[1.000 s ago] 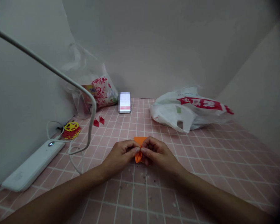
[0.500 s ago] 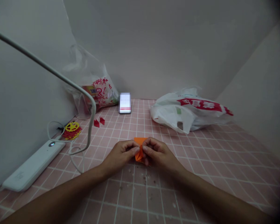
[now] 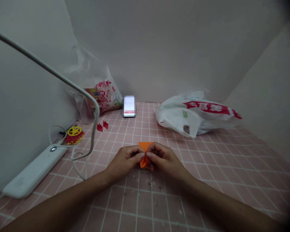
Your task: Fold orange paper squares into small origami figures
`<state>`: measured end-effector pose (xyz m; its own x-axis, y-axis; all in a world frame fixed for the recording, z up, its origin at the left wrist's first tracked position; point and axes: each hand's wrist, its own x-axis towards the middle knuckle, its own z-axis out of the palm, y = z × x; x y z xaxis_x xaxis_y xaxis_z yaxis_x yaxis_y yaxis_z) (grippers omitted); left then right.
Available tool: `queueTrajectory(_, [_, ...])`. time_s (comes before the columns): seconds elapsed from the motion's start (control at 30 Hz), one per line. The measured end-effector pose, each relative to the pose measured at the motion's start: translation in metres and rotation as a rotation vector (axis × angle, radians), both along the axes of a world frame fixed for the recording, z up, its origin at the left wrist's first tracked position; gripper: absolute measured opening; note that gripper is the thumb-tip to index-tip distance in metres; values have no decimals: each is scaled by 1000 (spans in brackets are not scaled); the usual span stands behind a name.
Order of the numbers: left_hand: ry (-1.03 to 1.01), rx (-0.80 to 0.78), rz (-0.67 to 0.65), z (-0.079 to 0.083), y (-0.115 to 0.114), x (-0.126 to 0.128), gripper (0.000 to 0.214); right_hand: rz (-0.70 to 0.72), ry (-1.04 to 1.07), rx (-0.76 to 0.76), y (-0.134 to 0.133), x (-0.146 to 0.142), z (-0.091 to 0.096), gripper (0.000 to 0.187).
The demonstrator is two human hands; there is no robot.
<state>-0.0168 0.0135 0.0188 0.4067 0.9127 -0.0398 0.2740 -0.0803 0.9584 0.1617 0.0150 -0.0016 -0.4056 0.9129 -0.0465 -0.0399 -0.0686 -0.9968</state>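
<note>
A piece of folded orange paper (image 3: pixel 145 146) is held just above or on the pink tiled surface, in the middle of the head view. My left hand (image 3: pixel 129 159) pinches its left side between thumb and forefinger. From the right, my right hand (image 3: pixel 163 158) grips the same paper, its thumb almost meeting the left thumb at a central crease. A pointed fold shows below the thumbs. The fingers cover much of the paper, so its full shape is hidden.
Two small red folded paper pieces (image 3: pixel 102 125) lie left of centre near yellow and red cut-out shapes (image 3: pixel 74 134). A white power strip (image 3: pixel 35 172) and a looping cable (image 3: pixel 96 119) are at left. Behind stand a phone (image 3: pixel 129 106), a clear bag (image 3: pixel 103 93) and a white bag (image 3: pixel 178 116).
My right thumb has shifted slightly left, closer to the left thumb over the orange paper's crease. Everything else looks the same.
</note>
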Motion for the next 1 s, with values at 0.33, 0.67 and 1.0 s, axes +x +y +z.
queueTrajectory(0.33, [-70, -73, -3, -3, -2, 3, 21, -68, -51, 12, -7, -5, 7, 15])
queueTrajectory(0.67, [-83, -127, 10, -1, -2, 4, 19, -9, 15, 10, -5, -3, 1, 22])
queueTrajectory(1.0, [102, 70, 71, -1, -5, 4, 16, -60, -139, 145, -6, -2, -1, 9])
